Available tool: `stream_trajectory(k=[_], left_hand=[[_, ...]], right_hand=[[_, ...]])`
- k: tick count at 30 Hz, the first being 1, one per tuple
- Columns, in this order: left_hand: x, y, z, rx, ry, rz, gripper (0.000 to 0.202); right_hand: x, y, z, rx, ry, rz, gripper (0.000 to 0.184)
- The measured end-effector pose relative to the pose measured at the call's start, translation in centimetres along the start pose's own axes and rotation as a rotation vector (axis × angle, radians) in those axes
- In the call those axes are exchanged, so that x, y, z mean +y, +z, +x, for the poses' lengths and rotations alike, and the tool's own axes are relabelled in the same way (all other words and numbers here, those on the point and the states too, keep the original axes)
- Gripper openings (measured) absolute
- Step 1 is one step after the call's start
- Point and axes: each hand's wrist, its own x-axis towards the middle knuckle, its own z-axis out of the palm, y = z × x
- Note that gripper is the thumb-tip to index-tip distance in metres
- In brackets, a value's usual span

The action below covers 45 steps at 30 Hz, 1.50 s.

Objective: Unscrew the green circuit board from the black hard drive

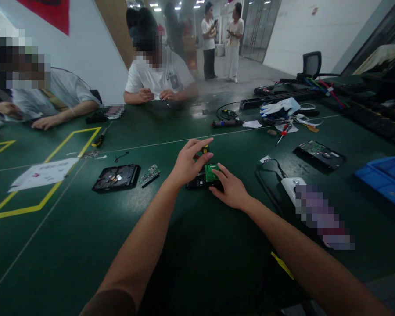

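Note:
Between the thumb and fingers of my left hand (191,161) is a screwdriver (205,149) with a yellow-and-black handle; its tip is hidden. It stands over a hard drive (195,181) with a green circuit board (211,173), lying on the table in front of me. My right hand (231,188) grips the drive's right side, its fingertips at the board and its thumb at the near edge. Left of my hands lie a detached circuit board (150,175) and a black hard drive (117,177).
Another hard drive (320,155) lies to the right, near a blue tray (385,180). A white power strip (294,186) with a cable sits beside my right forearm. A red screwdriver (285,131) lies further back. Two people (158,79) sit across the green table (69,254).

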Motion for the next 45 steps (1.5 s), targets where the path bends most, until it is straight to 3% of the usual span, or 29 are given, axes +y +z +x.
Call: stream_trajectory(k=[4, 9, 19, 24, 31, 38, 45], left_hand=[[-0.1, 0.1, 0.0, -0.074, -0.017, -0.115, 0.049], [0.3, 0.3, 0.1, 0.038, -0.011, 0.038, 0.037], [0.2, 0.5, 0.0, 0.075, 0.033, 0.075, 0.044], [0.5, 1.1, -0.1, 0.105, 0.002, 0.088, 0.032], [1.0, 0.9, 0.0, 0.043, -0.072, -0.030, 0.026], [0.0, 1.0, -0.2, -0.056, -0.100, -0.267, 0.044], [0.3, 0.6, 0.0, 0.051, -0.071, -0.039, 0.038]], right_hand=[[0.0, 0.0, 0.0, -0.003, -0.005, 0.004, 0.066], [0.0, 0.0, 0.0, -0.008, 0.007, 0.001, 0.065], [0.1, 0.0, 0.0, -0.003, -0.004, 0.000, 0.065], [-0.1, -0.1, 0.0, -0.012, 0.015, 0.001, 0.066], [-0.3, -0.2, 0.0, -0.024, 0.031, 0.004, 0.067], [-0.2, -0.1, -0.1, -0.003, 0.007, 0.008, 0.066], [-0.2, -0.2, -0.1, -0.014, 0.017, 0.011, 0.067]])
